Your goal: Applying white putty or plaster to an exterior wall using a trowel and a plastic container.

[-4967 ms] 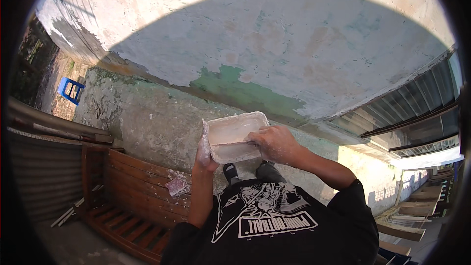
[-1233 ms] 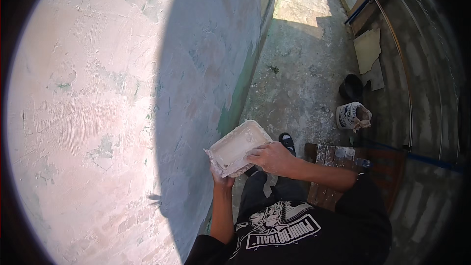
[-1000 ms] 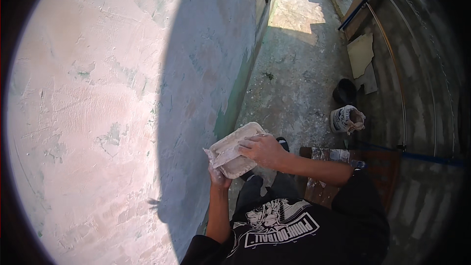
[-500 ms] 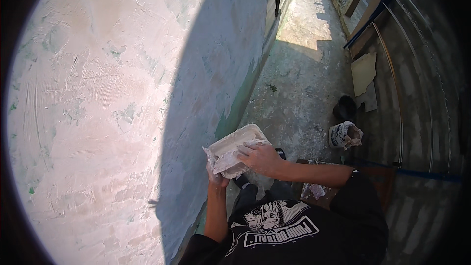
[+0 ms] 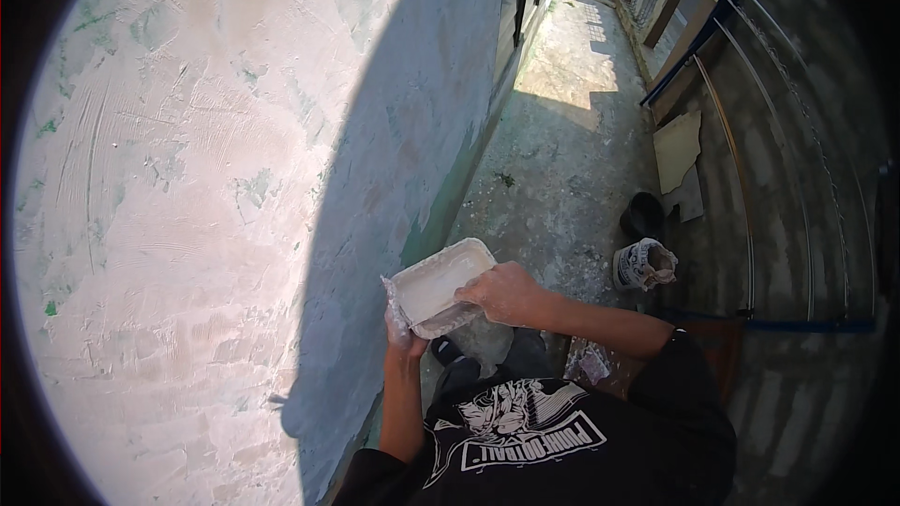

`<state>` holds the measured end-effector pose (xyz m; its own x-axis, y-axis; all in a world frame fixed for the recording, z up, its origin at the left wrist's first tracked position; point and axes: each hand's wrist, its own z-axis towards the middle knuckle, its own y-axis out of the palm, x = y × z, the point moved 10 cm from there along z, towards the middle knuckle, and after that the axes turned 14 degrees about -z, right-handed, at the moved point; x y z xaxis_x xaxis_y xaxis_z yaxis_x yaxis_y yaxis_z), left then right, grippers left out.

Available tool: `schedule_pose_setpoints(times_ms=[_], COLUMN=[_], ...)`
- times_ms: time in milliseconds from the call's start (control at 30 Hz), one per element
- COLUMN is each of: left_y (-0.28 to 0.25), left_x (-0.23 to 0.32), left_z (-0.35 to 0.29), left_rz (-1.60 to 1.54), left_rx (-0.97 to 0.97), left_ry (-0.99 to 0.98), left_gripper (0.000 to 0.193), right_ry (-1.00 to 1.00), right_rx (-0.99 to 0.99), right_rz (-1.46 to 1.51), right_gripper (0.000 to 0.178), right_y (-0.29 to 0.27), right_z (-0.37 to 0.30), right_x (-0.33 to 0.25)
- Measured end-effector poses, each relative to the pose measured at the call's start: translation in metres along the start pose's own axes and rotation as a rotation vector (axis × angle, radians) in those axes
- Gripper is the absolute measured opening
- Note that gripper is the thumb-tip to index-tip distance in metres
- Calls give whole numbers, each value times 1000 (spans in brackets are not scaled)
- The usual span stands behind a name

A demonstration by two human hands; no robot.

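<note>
A shallow whitish rectangular tray [image 5: 448, 253], smeared with pale putty, is held before my waist, close to the wall. My left hand [image 5: 401, 333] supports it from below at its near left corner; a ragged putty-caked edge sticks up beside that hand. Over the tray's right side, my right hand [image 5: 506, 293] is closed, its fingertips at the inside of the tray. Whatever it grips is hidden by the fingers. On the left rises the wall [image 5: 206, 187], coated unevenly in pale putty with greenish patches showing through.
A putty-smeared white bucket [image 5: 630, 267] stands right of the walkway [image 5: 534, 187], with a black bucket [image 5: 642, 215] behind it. Broken board pieces [image 5: 677, 150] lean on the right-hand wall. Near my right elbow, a putty-stained plastic scrap [image 5: 592, 363] lies on a brown surface.
My right hand has drawn back to the tray's right side and closed. The putty-covered flat piece under its fingers no longer shows across the tray, and more of the inside is visible.
</note>
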<state>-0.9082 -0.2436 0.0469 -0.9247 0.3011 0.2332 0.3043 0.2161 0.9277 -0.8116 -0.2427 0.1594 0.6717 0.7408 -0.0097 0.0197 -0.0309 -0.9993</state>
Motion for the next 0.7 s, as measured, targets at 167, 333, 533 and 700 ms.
schedule_pose_setpoints(times_ms=[167,333,533,700], left_y=[3,8,-6,0], left_x=[7,0,2,3], left_z=[-7,-5,-5,-8], left_rz=[21,31,39,2], left_rx=[50,-54,-30,-24], left_ry=[-12,-48,-46,-71], left_gripper=[63,62,70,71], right_ry=[75,142,108,141], right_rx=[47,201,37,89], right_rz=[-18,-106,-46,35], right_gripper=[29,29,32,34], right_y=[-29,-23,-6,-38], right_z=[-2,-5,-17,-20], right_x=[-3,-5,-19,-8])
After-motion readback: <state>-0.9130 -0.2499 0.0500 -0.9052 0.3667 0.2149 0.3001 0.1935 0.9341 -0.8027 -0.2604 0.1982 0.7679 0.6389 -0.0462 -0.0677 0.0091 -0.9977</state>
